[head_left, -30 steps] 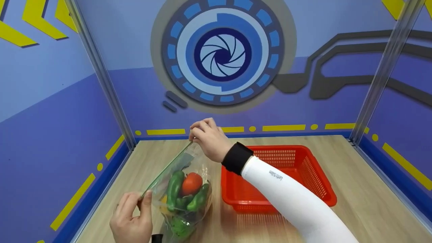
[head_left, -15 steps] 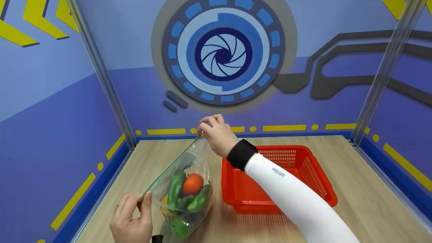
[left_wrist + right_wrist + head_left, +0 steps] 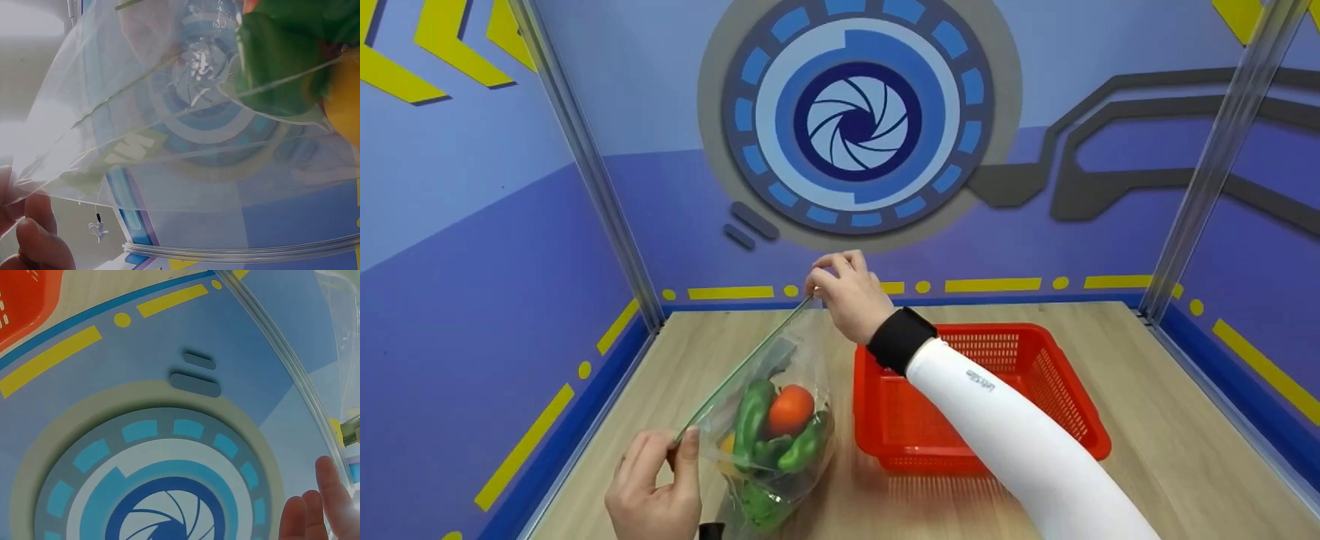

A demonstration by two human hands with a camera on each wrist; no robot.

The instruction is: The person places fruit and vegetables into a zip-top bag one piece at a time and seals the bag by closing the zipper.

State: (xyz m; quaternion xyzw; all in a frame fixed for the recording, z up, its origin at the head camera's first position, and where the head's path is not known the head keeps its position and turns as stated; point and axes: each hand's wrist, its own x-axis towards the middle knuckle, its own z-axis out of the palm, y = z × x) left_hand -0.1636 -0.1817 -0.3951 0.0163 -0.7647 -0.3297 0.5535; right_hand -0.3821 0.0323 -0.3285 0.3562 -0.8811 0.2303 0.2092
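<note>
A clear zip bag (image 3: 804, 349) with a green strip along its top edge stands on the table. Through its film show a red tomato (image 3: 790, 410), long green peppers (image 3: 751, 424), something yellow at the left side and leafy green (image 3: 765, 504) near the bottom. My left hand (image 3: 654, 486) pinches the near end of the strip between thumb and fingers. At the far end, higher up, my right hand (image 3: 851, 296) pinches the other corner. In the left wrist view, fingertips (image 3: 42, 244) hold the bag's film. The right wrist view shows only some fingers (image 3: 332, 495) at its edge.
To the bag's right stands a red plastic basket (image 3: 877, 442) with perforated walls, partly behind my right forearm. Blue panels with metal corner posts (image 3: 585, 165) enclose the wooden tabletop (image 3: 690, 337) at the back and sides.
My right hand has shifted slightly up and to the right, drawing the bag's far corner with it and stretching the green strip. The left hand has hardly moved.
</note>
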